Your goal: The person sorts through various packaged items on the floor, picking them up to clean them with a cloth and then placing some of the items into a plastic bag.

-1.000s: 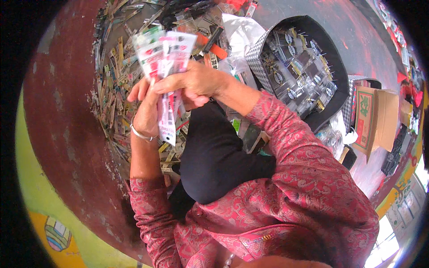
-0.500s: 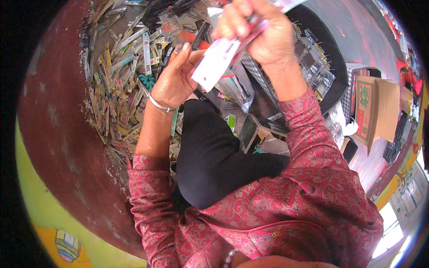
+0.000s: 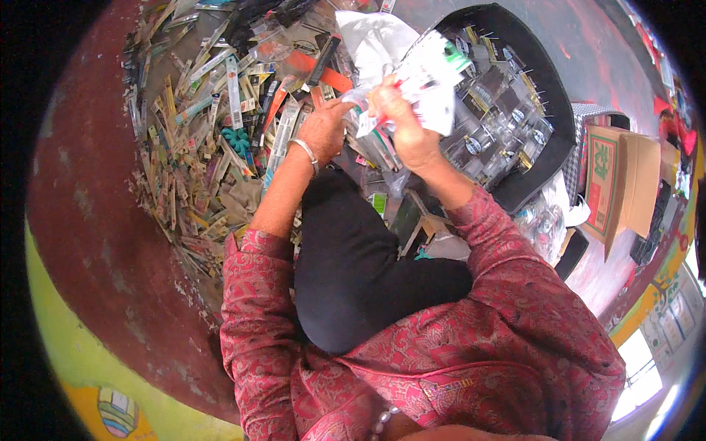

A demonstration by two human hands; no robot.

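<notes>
My right hand (image 3: 401, 121) is closed around a bunch of flat white carded packets (image 3: 434, 84), held up over my black-clad knee (image 3: 353, 257). My left hand (image 3: 323, 128), with a metal bangle at the wrist, reaches to the lower end of the same bunch and touches a clear plastic bag (image 3: 360, 117) hanging from it. Both sleeves are dark red with a pattern. A large heap of small carded packets (image 3: 213, 125) covers the floor just left of my left hand.
A black tray (image 3: 548, 110) full of small packed items lies to the right of the hands. A white plastic bag (image 3: 375, 37) lies behind them. An open cardboard box (image 3: 614, 176) stands at the far right. The floor (image 3: 88, 220) is dark red.
The bunch of packets has come down and to the right from its raised position. My left hand has moved from the heap side back to the bunch.
</notes>
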